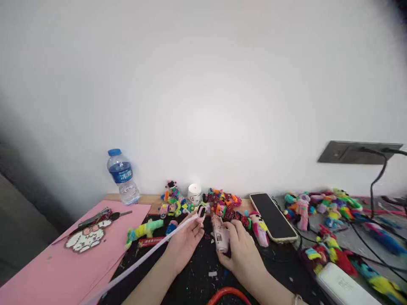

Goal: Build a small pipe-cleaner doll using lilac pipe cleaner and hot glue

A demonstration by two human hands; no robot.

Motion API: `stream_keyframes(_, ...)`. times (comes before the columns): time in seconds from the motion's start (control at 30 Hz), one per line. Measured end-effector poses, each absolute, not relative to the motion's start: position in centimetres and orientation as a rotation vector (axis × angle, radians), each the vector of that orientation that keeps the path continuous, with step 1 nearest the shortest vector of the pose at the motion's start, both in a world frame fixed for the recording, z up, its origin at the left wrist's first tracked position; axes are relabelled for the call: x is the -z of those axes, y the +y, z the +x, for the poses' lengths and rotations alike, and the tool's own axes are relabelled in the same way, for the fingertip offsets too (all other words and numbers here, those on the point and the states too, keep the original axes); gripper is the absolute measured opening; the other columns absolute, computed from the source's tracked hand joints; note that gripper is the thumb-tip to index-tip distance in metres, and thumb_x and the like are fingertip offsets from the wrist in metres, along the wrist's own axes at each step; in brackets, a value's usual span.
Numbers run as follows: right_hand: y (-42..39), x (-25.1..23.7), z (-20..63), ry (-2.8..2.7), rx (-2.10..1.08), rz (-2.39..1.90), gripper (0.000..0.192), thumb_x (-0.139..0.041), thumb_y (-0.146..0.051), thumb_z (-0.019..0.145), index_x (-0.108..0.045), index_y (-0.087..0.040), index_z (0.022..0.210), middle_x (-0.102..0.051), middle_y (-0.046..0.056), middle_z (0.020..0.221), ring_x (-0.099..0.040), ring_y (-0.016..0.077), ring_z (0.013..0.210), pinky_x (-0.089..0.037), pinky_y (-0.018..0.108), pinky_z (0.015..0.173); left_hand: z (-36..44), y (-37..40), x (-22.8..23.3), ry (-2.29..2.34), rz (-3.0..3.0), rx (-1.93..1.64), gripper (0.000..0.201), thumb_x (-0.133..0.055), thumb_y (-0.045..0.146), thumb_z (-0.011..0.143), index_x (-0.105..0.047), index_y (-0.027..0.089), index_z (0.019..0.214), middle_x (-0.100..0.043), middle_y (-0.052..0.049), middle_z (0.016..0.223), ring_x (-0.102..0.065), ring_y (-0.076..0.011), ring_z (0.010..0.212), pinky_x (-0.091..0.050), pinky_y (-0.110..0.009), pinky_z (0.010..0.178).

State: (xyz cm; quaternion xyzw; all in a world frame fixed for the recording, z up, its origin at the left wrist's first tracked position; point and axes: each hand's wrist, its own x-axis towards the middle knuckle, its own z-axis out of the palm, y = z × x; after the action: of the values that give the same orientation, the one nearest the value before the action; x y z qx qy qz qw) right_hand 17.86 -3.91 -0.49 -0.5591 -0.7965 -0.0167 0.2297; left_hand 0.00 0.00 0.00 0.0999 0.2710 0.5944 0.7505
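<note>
My left hand (184,243) pinches a small pink-and-black piece (201,211) on the end of a long pale pipe cleaner (143,259) that runs down toward the lower left. My right hand (243,252) grips a light pink glue gun (220,235), its nozzle pointing away from me close to the small piece. Both hands hover over a black work mat (197,279) littered with scraps. Just beyond them lie small colourful pipe-cleaner figures (224,205).
A water bottle (123,176) stands at the back left by a pink sheet (63,262) holding a key (95,218) and a white charm. A phone (272,217), a white jar (194,194), more figures (321,205), cables and a wall socket (356,152) sit right.
</note>
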Motion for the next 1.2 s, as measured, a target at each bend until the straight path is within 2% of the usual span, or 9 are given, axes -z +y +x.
stream_keyframes(0.27,-3.5,0.9,18.2,-2.175,0.116,-1.538,0.055,-0.051,-0.004,0.064,-0.044,-0.012,0.118,-0.045,0.016,0.119,-0.049,0.03,0.108,-0.046,0.039,0.085,0.2,-0.2,-0.6,0.619,0.194,-1.305,0.018,-0.045,0.003,0.085,-0.061,0.01,0.082,-0.062,-0.006,0.068,-0.06,-0.0124,0.06,-0.054,-0.025,0.059)
stream_keyframes(0.47,-3.3,0.4,18.5,-2.163,0.216,-1.679,0.035,-0.056,-0.015,0.072,-0.054,-0.015,0.107,-0.058,0.011,0.096,-0.053,0.0311,0.09,-0.043,0.042,0.074,0.3,-0.1,-0.4,0.643,0.196,-1.292,0.016,-0.047,0.004,0.084,-0.061,0.011,0.08,-0.062,-0.006,0.068,-0.06,-0.0123,0.058,-0.053,-0.025,0.057)
stream_keyframes(0.57,-3.1,0.0,18.7,-2.16,0.13,-1.666,0.028,-0.056,-0.016,0.074,-0.056,-0.016,0.102,-0.061,0.009,0.09,-0.054,0.029,0.085,-0.041,0.039,0.071,0.3,-0.1,-0.4,0.645,0.178,-1.295,0.016,-0.048,0.004,0.084,-0.061,0.011,0.079,-0.063,-0.006,0.068,-0.06,-0.0124,0.059,-0.053,-0.025,0.058)
stream_keyframes(0.7,-2.7,-0.1,19.2,-2.036,-0.091,-1.597,0.021,-0.055,-0.017,0.076,-0.056,-0.016,0.097,-0.062,0.008,0.093,-0.054,0.0274,0.086,-0.041,0.038,0.073,0.4,-0.1,-0.2,0.653,0.18,-1.306,0.016,-0.049,0.002,0.082,-0.062,0.012,0.083,-0.064,-0.007,0.071,-0.061,-0.0127,0.061,-0.053,-0.025,0.06)
stream_keyframes(0.97,-2.3,0.0,19.5,-1.759,-0.616,-1.21,0.021,-0.048,-0.018,0.083,-0.056,-0.018,0.102,-0.064,0.005,0.097,-0.058,0.0206,0.09,-0.045,0.03,0.08,0.5,-0.1,-0.4,0.666,0.22,-1.308,0.021,-0.051,0.002,0.081,-0.063,0.012,0.095,-0.067,-0.007,0.076,-0.064,-0.0135,0.067,-0.052,-0.025,0.065)
stream_keyframes(1.2,-2.6,-0.2,18.9,-1.759,-0.728,-1.199,0.009,-0.054,-0.013,0.075,-0.061,-0.016,0.08,-0.064,0.002,0.076,-0.058,0.0171,0.068,-0.044,0.024,0.063,0.4,-0.3,-0.1,0.671,0.228,-1.272,0.022,-0.056,0.003,0.078,-0.063,0.014,0.096,-0.067,-0.006,0.075,-0.065,-0.0142,0.07,-0.051,-0.025,0.068)
